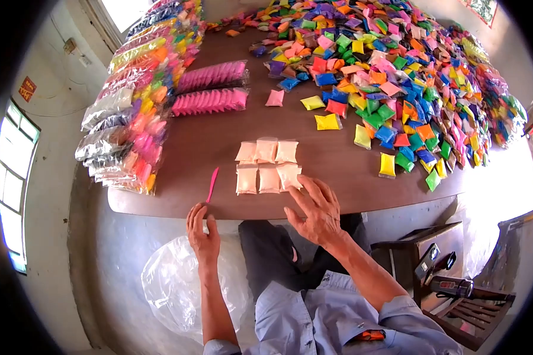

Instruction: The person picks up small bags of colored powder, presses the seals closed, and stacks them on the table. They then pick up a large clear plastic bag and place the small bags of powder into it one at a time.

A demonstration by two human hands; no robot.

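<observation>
Pale peach packets point(247, 179) lie in two rows of small stacks on the brown table point(195, 142), in front of me. My right hand point(317, 210) is open, its fingers spread, and a fingertip rests at the edge of the lower right packet point(288, 175). At the table's front edge, my left hand point(204, 235) is open with its thumb apart and nothing visible in it. Just beyond its fingertips lies a thin pink plastic stick point(213, 184).
Loose packets of many colours point(361, 89) form a large heap at the right and back. Bagged packets point(133, 112) line the left side. Two rows of bright pink packets point(210, 102) lie beside them. A wooden chair point(474, 313) stands at my right, and clear plastic point(177, 284) lies below left.
</observation>
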